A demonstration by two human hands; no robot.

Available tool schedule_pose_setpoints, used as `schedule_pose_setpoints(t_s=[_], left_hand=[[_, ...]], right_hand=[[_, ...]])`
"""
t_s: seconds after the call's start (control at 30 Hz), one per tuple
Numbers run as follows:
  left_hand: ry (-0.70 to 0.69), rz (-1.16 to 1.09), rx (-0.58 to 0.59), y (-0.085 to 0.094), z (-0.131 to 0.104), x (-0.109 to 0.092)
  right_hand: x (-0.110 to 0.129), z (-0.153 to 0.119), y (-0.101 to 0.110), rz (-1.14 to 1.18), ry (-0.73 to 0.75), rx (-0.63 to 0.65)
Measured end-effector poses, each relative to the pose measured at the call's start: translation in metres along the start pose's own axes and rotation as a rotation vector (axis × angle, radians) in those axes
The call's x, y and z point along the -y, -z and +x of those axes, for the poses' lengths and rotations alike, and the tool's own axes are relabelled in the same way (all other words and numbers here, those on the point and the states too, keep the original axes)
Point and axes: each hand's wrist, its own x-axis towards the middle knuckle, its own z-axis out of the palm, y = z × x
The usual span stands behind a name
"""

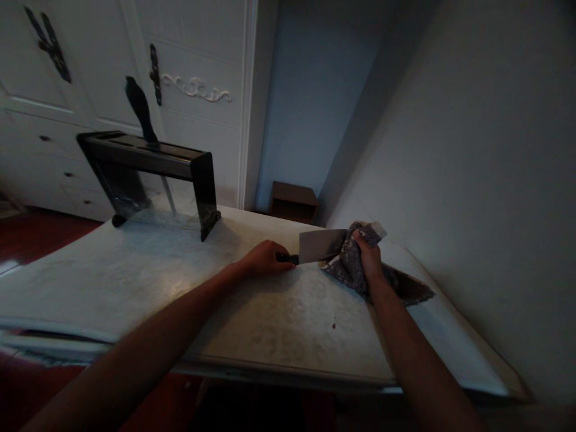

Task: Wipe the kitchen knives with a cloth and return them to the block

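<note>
My left hand (270,259) is closed around the dark handle of a cleaver (317,246), its broad blade pointing right above the table. A grey patterned cloth (348,267) wraps over the far end of the blade. My right hand (369,255) grips this cloth, pressing it around the blade, and a loose part of the cloth hangs down to the table under my right forearm. The blade's tip is hidden in the folds.
A black knife rack (148,153) stands on the left of the pale-covered table (288,324), with a dark-handled tool (140,108) slotted upright in it. White cabinets (193,42) are behind. A wall (472,150) borders the right side, and a small brown box-like stand (293,195) sits beyond the table.
</note>
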Motion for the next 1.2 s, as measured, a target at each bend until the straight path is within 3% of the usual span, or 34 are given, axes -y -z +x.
schedule_pose_setpoints(t_s=[0.2,0.4,0.57,0.9,1.03,1.2], left_hand=[[0.118,-0.179,-0.074,-0.002,0.001,0.002],[0.239,-0.346,-0.052,0.0,-0.002,-0.002],[0.252,-0.39,-0.059,0.001,-0.002,-0.003],[0.261,-0.436,-0.198,0.002,0.001,-0.001],[0.274,-0.395,-0.205,-0.001,0.001,-0.001],[0.27,-0.226,-0.197,-0.005,0.004,-0.002]], right_hand=[[0.002,-0.003,-0.003,-0.011,-0.126,-0.015],[0.015,-0.013,-0.006,0.034,-0.165,-0.024],[0.017,-0.013,-0.005,0.078,-0.218,-0.04],[0.012,-0.021,-0.012,0.137,-0.233,0.075],[0.012,-0.026,-0.015,0.111,-0.158,0.018],[0.014,-0.044,-0.026,0.004,0.159,0.01]])
